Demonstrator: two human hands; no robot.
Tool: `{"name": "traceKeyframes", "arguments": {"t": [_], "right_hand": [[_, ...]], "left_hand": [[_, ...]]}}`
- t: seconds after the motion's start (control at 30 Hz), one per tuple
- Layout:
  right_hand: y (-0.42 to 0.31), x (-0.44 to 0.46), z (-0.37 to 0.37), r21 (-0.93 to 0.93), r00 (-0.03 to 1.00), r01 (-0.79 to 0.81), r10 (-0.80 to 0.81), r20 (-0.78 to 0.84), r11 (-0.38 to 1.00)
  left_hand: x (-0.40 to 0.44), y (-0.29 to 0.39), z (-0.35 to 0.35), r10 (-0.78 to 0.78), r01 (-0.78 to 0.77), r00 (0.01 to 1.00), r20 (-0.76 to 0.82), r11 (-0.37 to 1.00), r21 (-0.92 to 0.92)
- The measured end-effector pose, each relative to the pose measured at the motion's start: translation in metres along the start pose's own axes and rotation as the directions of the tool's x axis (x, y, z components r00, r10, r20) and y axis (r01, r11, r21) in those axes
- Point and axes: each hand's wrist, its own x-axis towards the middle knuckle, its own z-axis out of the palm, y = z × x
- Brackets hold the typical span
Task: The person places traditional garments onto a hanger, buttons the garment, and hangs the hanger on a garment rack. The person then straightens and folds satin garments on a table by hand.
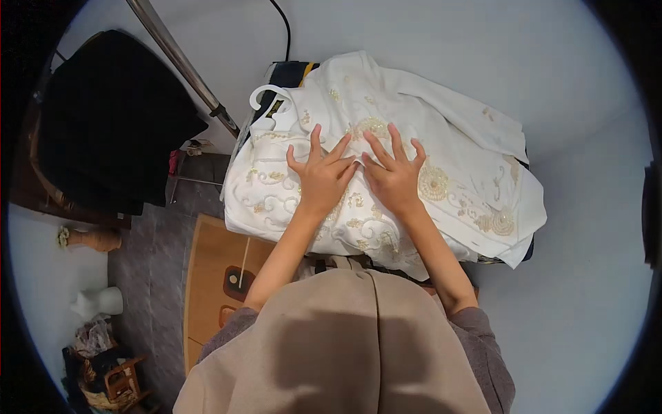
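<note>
A white embroidered jacket [427, 124] with cream beaded swirls and rosettes lies spread over a raised surface. A white hanger [270, 96] shows at its neck end, on the left. My left hand [323, 181] rests on the front of the jacket with its fingers spread. Close beside it, my right hand [396, 181] lies on the same cloth, fingers also apart. The thumb sides of both hands nearly meet over the middle of the garment, where a small ridge of cloth shows. Some cloth is hidden beneath the palms.
Dark cloth with a yellow stripe [296, 72] shows under the jacket. A metal pole [183, 62] and black hanging garment [110, 124] stand left. An orange-brown rug [214, 276], a clay vase [96, 239] and a small wooden chair [121, 379] are below. A wall [593, 186] stands right.
</note>
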Motion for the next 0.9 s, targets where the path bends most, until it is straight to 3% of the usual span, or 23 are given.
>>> {"name": "traceKeyframes", "arguments": {"t": [0.13, 0.3, 0.47, 0.57, 0.7, 0.8, 0.9], "right_hand": [[0.006, -0.006, 0.000, 0.108, 0.994, 0.089, -0.095, 0.045, 0.990], [0.009, -0.007, -0.016, 0.167, 0.967, 0.017, -0.059, 0.248, 0.986], [0.013, -0.016, -0.031, 0.158, 0.921, -0.183, 0.113, 0.372, 0.970], [0.016, -0.023, -0.041, 0.124, 0.882, -0.307, 0.233, 0.410, 0.944], [0.027, -0.041, -0.063, 0.098, 0.810, -0.490, 0.411, 0.417, 0.866], [0.031, -0.065, -0.075, 0.085, 0.775, -0.585, 0.526, 0.350, 0.806], [0.028, -0.090, -0.073, 0.059, 0.767, -0.628, 0.604, 0.214, 0.776]], "left_hand": [[-0.001, 0.000, -0.001, -0.017, 0.017, 1.000, 0.011, 1.000, -0.018], [0.002, 0.001, -0.005, -0.035, 0.038, 0.997, 0.069, 0.998, -0.042], [0.003, -0.008, 0.000, 0.085, -0.070, 0.986, 0.141, 0.991, -0.110], [0.004, -0.011, -0.008, 0.079, -0.048, 0.964, 0.254, 0.991, -0.126], [0.003, -0.013, -0.026, 0.021, 0.002, 0.902, 0.432, 0.999, -0.052], [0.000, -0.003, -0.032, -0.024, 0.027, 0.905, 0.425, 1.000, -0.001], [-0.006, 0.014, -0.026, -0.085, 0.097, 0.944, 0.318, 0.995, -0.023]]}}
